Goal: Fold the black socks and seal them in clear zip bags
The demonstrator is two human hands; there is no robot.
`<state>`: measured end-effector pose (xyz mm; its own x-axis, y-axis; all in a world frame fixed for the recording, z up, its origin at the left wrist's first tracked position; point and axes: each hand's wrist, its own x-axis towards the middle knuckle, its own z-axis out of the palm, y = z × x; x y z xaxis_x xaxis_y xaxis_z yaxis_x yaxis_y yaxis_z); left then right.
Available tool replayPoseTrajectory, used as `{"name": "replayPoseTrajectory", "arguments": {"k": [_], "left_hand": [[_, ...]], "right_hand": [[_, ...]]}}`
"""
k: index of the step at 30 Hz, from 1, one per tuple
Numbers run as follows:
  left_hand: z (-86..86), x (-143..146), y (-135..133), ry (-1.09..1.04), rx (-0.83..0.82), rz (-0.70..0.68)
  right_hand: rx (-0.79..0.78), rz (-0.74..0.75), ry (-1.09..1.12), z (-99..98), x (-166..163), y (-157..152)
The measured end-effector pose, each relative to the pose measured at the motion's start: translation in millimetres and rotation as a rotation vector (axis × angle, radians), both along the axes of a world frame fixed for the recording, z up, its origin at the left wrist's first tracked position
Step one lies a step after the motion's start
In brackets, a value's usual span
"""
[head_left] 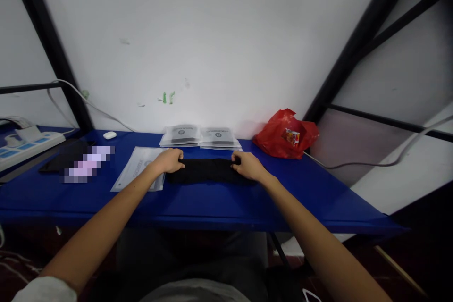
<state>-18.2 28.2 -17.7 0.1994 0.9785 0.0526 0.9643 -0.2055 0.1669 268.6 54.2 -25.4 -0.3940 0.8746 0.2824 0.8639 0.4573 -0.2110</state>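
Note:
A black folded cloth [208,171] lies as a long flat strip on the blue table. My left hand [170,160] pinches its upper left edge, fingers curled closed. At the other end, my right hand [246,164] grips the upper right corner in a similar pinch. What kind of garment or fabric it is cannot be made out. Just left of the cloth, partly under my left forearm, rests a translucent plastic zip bag [132,170] with grey print.
Behind the cloth, two piles of printed bags, a left pile [181,135] and a right pile [219,137], stand against the wall. A red plastic bag [279,137] sits back right. At left are a white earbud case [109,135], a dark flat object [58,160] and a power strip [31,146].

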Motion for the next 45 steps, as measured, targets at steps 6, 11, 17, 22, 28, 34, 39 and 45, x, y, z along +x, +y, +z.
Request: {"name": "replayPoseTrajectory", "arguments": {"k": [6, 11, 17, 22, 28, 34, 39, 45], "left_hand": [[2.5, 0, 5, -0.008, 0.024, -0.013], [16.1, 8, -1, -0.007, 0.227, 0.040], [56.5, -6, -55, -0.142, 0.231, -0.111], [46.4, -12, -82, -0.283, 0.082, -0.132], [-11.1, -1, -76, -0.015, 0.025, -0.223], [-21.9, 8, -45, 0.086, 0.132, -0.141], [-18.8, 5, -22, 0.052, 0.091, -0.047], [-3.0, 2, -13, -0.097, 0.089, 0.006]], "right_hand": [[-0.053, 0.132, -0.029, -2.5, -4, 14], [0.046, 0.093, 0.052, 13.6, -13, 20], [0.004, 0.229, 0.204, 49.4, -10, -39], [-0.020, 0.230, 0.271, 46.9, -13, -81], [-0.073, 0.224, -0.031, -1.8, -24, -70], [-0.007, 0.124, -0.129, -13.2, -24, -27], [-0.004, 0.077, -0.153, -4.9, -21, -11], [-0.061, 0.095, -0.009, 2.9, -24, -5]]}}
